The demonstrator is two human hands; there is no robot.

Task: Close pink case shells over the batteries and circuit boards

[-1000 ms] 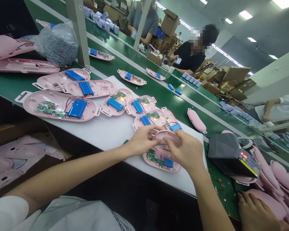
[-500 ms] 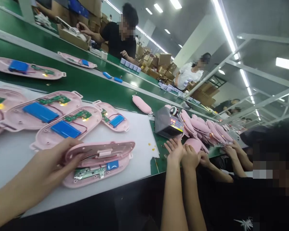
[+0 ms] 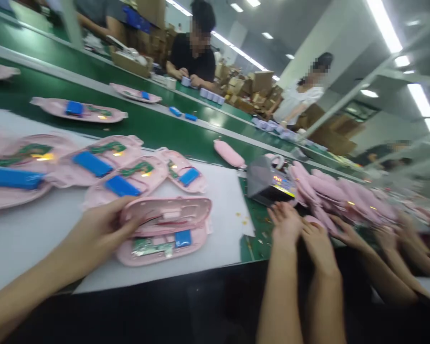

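My left hand (image 3: 118,224) grips the left end of a pink plastic shell half (image 3: 175,212), with the thumb on the near side. That half is tilted on edge, showing a white part and wires inside. Directly under it lies a second pink shell half (image 3: 129,258) with a green circuit board (image 3: 152,247) and a blue battery (image 3: 183,238). What seems to be my right hand (image 3: 284,224) reaches to the right, palm up and fingers apart, with nothing visible in it. It is just in front of a grey box with a lit display (image 3: 268,179).
Several open pink shells (image 3: 89,200) with batteries and boards lie on the white sheet (image 3: 222,191). Closed pink cases (image 3: 329,188) are piled at right. A co-worker's hand (image 3: 317,234) is right beside mine. More shells lie on the green surface (image 3: 186,136); people work across it.
The camera view has turned, so the table and hands appear farther right. My left hand keeps its grip. Across the table, a co-worker's hands have come together at a small pale container.
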